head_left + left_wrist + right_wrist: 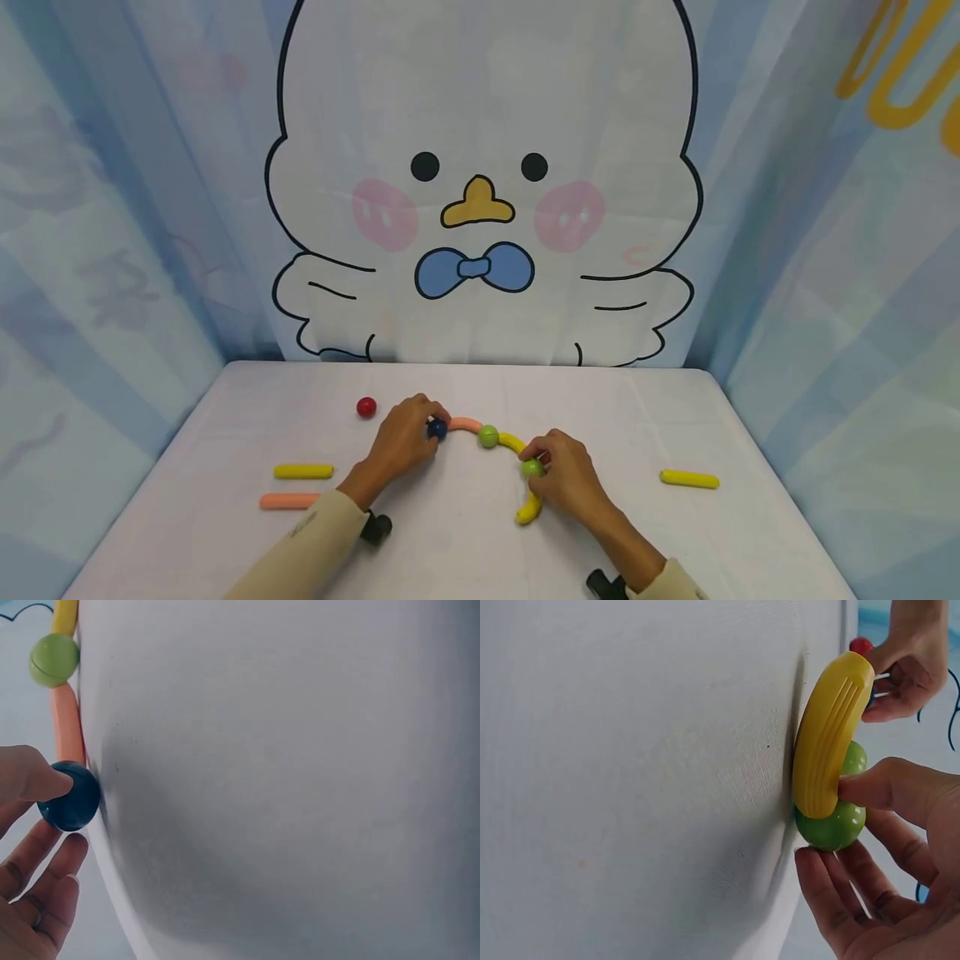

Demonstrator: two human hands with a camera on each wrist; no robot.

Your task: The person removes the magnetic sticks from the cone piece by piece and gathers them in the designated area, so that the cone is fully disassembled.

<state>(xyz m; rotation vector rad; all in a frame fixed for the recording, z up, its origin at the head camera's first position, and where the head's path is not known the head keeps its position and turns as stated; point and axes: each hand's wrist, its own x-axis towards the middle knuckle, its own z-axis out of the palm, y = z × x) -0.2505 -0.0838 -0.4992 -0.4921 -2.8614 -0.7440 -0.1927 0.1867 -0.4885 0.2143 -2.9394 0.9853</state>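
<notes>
Two hands at a curved chain (512,441) on the table (450,550). Left hand (405,435): grip pinches blue ball (81,806), at chain's left end, touching curved orange piece (465,424). Right hand (567,473): grip pinches near green ball (532,468), between two curved yellow pieces (529,507). Other green ball (488,436) mid-chain. Red ball (366,407), yellow stick (303,472), orange stick (288,501) left; another yellow stick (690,479) right.

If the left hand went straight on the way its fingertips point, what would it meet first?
Past the blue ball it holds, the left hand would likely meet the curved orange stick, which touches that ball. The fingers' exact heading and depth are hard to judge.
</notes>
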